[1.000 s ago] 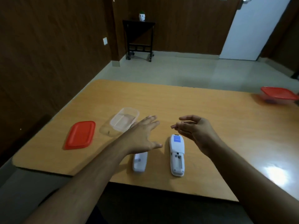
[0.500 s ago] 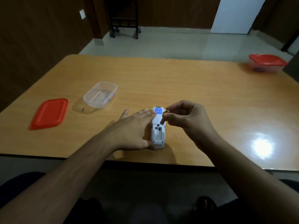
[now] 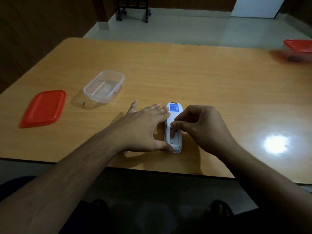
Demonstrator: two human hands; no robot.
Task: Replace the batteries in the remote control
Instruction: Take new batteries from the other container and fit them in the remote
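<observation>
The white remote control (image 3: 176, 115) lies face down near the table's front edge, blue label at its far end, battery compartment (image 3: 173, 141) uncovered. My left hand (image 3: 143, 129) grips it from the left, fingers by the label and thumb at the near end. My right hand (image 3: 202, 127) is pinched above the compartment and holds a slim battery (image 3: 172, 133) tilted down into it; the fingers mostly hide it. The battery cover is out of sight, likely under my left hand.
On the wooden table (image 3: 185, 73), an open clear plastic container (image 3: 104, 86) sits left of the remote, its red lid (image 3: 43, 108) farther left. A red-lidded container (image 3: 298, 49) stands at the far right edge. A dark wheeled stand (image 3: 133, 7) is on the floor beyond.
My head has tilted down and closer. My left hand has closed around the remote's left side. My right hand has come down from above the label to the open compartment.
</observation>
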